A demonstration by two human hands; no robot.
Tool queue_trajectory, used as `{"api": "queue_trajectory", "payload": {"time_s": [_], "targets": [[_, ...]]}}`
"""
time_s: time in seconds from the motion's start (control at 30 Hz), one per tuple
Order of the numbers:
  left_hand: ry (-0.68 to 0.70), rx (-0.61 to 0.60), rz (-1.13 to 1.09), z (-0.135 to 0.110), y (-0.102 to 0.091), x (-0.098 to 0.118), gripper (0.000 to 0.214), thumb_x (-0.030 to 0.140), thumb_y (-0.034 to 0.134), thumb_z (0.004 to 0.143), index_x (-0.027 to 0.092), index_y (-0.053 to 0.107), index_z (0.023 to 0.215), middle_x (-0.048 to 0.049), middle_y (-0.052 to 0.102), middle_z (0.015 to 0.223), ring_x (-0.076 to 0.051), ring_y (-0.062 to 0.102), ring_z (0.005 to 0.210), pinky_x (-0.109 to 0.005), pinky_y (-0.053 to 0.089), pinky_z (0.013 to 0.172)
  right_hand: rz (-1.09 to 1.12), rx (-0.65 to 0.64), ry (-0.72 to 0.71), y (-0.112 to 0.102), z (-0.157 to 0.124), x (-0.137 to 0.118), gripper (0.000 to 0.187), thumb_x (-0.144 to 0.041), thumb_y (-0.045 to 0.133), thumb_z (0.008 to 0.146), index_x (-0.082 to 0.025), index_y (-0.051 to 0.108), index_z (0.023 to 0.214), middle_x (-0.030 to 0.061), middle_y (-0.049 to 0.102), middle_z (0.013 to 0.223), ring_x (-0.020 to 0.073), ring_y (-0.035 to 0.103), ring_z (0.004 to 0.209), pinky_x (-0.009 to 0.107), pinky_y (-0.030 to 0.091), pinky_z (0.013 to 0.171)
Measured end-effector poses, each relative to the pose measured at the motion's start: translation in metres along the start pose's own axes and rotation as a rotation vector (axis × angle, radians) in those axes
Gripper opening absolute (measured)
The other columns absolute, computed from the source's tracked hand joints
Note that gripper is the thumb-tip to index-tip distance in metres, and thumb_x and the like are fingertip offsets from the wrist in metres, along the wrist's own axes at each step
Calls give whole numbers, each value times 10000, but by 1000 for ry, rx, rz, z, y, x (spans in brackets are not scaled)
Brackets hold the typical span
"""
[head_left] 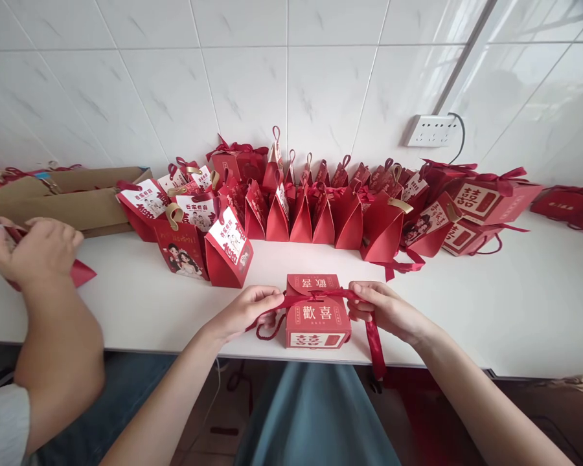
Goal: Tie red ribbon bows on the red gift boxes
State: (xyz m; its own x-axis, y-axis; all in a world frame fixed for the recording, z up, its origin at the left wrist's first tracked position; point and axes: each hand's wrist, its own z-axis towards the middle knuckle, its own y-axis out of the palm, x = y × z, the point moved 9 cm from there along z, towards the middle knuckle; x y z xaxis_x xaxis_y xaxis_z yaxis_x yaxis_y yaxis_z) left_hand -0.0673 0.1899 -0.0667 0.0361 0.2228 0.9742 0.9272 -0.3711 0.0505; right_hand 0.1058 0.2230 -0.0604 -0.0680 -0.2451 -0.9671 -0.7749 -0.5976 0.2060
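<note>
A small red gift box (317,316) with gold characters stands at the near edge of the white table (515,304). A red ribbon (375,343) crosses its top and hangs down on the right. My left hand (247,309) pinches the ribbon at the box's left side. My right hand (386,309) pinches it at the right side. Both hands are closed on the ribbon, level with the box lid.
Several red gift boxes and pouches (320,207) stand in a row along the tiled wall. Brown cardboard (68,194) lies at the far left. Another person's hands (34,249) hold a red piece at the left. A wall socket (430,129) is at the right.
</note>
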Motion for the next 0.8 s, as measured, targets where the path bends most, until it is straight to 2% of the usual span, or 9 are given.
{"api": "queue_trajectory", "payload": {"time_s": [0.03,0.13,0.2,0.4,0.6,0.8], "targets": [[-1,3,-15,0,0,0,418,496,614,768,173,407,601,66,337,527,-57,279,468,-220,221,471,14,3,-4,-1,0,0,447,-513,663,771,-196,400,598,-91,244,542,77,273,486,258,282,544],[20,19,-43,1,-2,1,400,463,618,769,169,411,594,63,353,529,-57,300,474,-217,215,473,11,19,18,-5,0,4,405,-482,706,746,-178,470,622,-54,409,564,93,392,541,257,295,572],[30,32,-54,2,-4,0,395,441,629,758,167,404,581,58,362,546,-60,320,488,-215,228,479,-14,42,42,-9,-1,7,401,-488,731,717,-170,501,632,-40,464,561,96,414,547,255,290,566],[87,40,-17,4,-7,-4,345,390,588,793,164,427,587,44,403,572,-74,346,521,-227,266,513,-54,72,65,-14,-5,11,413,-499,763,673,-164,525,627,-65,430,509,78,367,505,251,286,560],[149,42,72,6,-10,-4,358,422,558,797,160,442,584,36,427,587,-76,343,527,-226,261,504,-107,85,69,-17,-7,14,452,-549,744,662,-168,506,612,-58,415,524,84,367,520,239,254,533],[119,81,182,0,-11,6,364,436,539,800,166,423,586,38,433,572,-79,363,526,-223,273,501,-279,53,-5,-14,-12,-6,394,-529,671,754,-170,547,649,-26,474,590,104,403,564,248,291,547]]}}
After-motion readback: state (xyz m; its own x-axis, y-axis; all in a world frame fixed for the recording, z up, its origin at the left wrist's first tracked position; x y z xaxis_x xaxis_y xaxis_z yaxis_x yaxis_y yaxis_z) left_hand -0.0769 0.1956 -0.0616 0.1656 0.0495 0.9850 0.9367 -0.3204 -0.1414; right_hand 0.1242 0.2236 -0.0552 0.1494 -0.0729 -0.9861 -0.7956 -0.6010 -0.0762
